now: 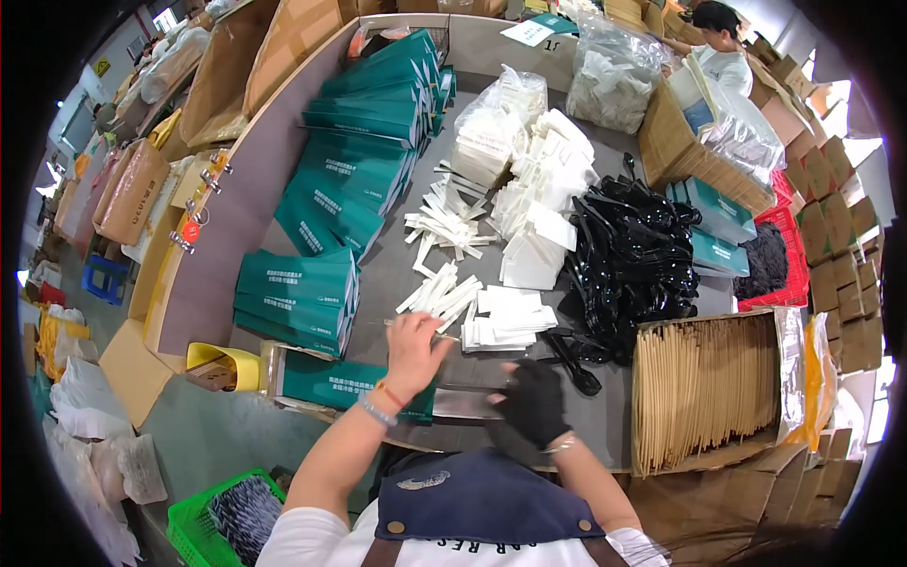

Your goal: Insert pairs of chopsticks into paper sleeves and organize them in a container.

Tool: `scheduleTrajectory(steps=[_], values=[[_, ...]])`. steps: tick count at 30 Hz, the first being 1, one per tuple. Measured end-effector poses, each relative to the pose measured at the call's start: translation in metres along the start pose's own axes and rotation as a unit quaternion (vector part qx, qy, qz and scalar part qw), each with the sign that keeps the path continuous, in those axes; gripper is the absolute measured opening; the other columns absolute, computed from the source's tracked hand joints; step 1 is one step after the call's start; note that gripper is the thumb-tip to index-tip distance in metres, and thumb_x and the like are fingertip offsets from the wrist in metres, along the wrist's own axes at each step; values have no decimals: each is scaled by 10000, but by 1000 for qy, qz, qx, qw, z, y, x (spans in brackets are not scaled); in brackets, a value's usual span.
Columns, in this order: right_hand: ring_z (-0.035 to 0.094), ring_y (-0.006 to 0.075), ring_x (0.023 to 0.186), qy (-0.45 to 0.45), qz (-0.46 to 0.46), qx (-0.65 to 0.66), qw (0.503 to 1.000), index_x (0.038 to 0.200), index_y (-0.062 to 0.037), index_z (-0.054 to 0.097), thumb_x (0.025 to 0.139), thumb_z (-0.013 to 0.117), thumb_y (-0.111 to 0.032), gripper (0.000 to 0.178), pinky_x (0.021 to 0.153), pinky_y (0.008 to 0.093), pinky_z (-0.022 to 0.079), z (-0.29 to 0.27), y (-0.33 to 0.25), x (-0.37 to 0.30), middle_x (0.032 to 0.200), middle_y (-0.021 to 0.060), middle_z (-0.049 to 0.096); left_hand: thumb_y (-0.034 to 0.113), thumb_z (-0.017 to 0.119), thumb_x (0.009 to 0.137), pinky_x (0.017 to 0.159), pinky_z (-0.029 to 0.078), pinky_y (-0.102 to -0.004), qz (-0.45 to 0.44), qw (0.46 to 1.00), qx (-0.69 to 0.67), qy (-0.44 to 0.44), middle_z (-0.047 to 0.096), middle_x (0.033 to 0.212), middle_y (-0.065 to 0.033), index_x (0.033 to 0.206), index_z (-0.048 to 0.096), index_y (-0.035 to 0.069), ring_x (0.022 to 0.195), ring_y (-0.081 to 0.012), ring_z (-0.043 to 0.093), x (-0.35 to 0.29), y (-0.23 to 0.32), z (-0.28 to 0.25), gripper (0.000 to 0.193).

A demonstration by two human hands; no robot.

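My left hand [414, 352] is bare, with a bracelet at the wrist. Its fingers reach out and its thumb stands apart, at the near edge of a pile of thin white strips [442, 291]. A thin brownish line crosses by the fingertips; whether the hand touches it I cannot tell. Under that wrist lies a flat green printed pouch [326, 380], with a greyish strip [465, 403] at its right end. My right hand [534, 404], in a black fingerless glove, is blurred beside this strip, its grip unclear. Flat white packets [510, 319] lie just beyond the hands.
Green pouches [298, 293] fan along the left wall. Black plastic spoons [633, 265] heap right of centre, near a carton of thin wooden sticks [709, 392]. A yellow container [224, 367] sits at the near left corner. Another person [726, 52] stands at the far right.
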State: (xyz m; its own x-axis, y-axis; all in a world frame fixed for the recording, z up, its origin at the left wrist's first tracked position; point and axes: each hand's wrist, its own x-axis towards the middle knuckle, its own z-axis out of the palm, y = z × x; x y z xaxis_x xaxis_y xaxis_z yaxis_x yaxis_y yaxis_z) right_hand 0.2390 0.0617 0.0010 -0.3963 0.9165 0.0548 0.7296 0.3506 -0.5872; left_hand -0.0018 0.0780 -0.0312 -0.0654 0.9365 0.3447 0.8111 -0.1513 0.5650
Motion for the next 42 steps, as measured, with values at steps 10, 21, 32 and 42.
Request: scheduleTrajectory(steps=[10, 21, 32, 42], values=[[586, 256, 967, 358, 317, -102, 873, 1024, 25, 595, 867, 683, -160, 258, 875, 359, 467, -153, 188, -146, 1024, 128, 608, 178, 662, 807, 770, 379, -433, 33, 994, 97, -36, 593, 851, -35, 800, 684, 115, 885, -271, 538, 55, -9, 22, 68], [606, 358, 1107, 192, 482, -186, 835, 1137, 86, 621, 913, 607, -238, 395, 963, 399, 468, -161, 212, -164, 1155, 234, 650, 298, 771, 727, 912, 379, -447, 64, 966, 99, -231, 577, 1140, -66, 1102, 666, 129, 1102, -277, 496, 104, 23, 65, 425], [622, 326, 997, 422, 424, 52, 800, 1183, 71, 563, 998, 481, -192, 332, 885, 360, 484, -156, 166, -128, 1072, 233, 643, 186, 748, 720, 792, 375, -416, 83, 981, -16, -174, 640, 794, -84, 887, 596, 97, 826, -285, 598, 108, 25, 61, 243], [644, 345, 895, 31, 229, -69, 971, 1004, -117, 674, 821, 687, -310, 266, 753, 441, 515, -67, 49, 13, 958, 150, 660, 226, 719, 721, 662, 515, -383, 53, 929, -155, -332, 665, 787, -142, 869, 642, 68, 723, -319, 652, 14, 48, -11, 229]])
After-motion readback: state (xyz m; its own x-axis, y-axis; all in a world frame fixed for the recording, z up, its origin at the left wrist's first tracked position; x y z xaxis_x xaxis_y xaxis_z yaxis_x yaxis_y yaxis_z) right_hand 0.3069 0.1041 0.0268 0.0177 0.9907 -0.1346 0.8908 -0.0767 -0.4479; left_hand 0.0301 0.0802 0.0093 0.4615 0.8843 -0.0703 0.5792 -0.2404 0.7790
